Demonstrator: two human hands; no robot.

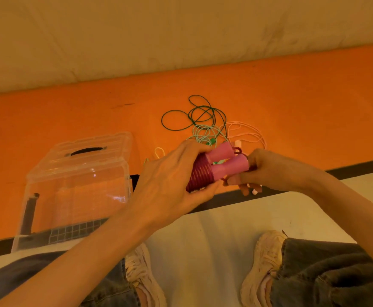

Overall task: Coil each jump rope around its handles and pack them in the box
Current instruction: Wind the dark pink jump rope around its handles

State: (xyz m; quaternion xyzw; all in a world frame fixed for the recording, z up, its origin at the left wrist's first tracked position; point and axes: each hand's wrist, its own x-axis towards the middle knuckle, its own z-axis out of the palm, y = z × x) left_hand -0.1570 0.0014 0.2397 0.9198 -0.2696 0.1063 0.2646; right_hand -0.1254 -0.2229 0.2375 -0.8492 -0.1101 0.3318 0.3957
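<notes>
The left hand (170, 173) is wrapped around the coiled dark-pink rope (200, 175) wound on two pink handles (227, 161) held side by side. The right hand (267, 171) pinches the loose rope end at the handle tips. Just beyond both hands, loose green, mint and pale-pink ropes (200, 117) lie tangled on the orange floor (291, 96). Left of the left hand stands the clear box (77, 185), its lid up.

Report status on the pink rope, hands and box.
Left hand grips coiled pink rope round both handles. Right hand pinches the rope's tail end. Clear box lid still on; other ropes loose on the floor.
</notes>
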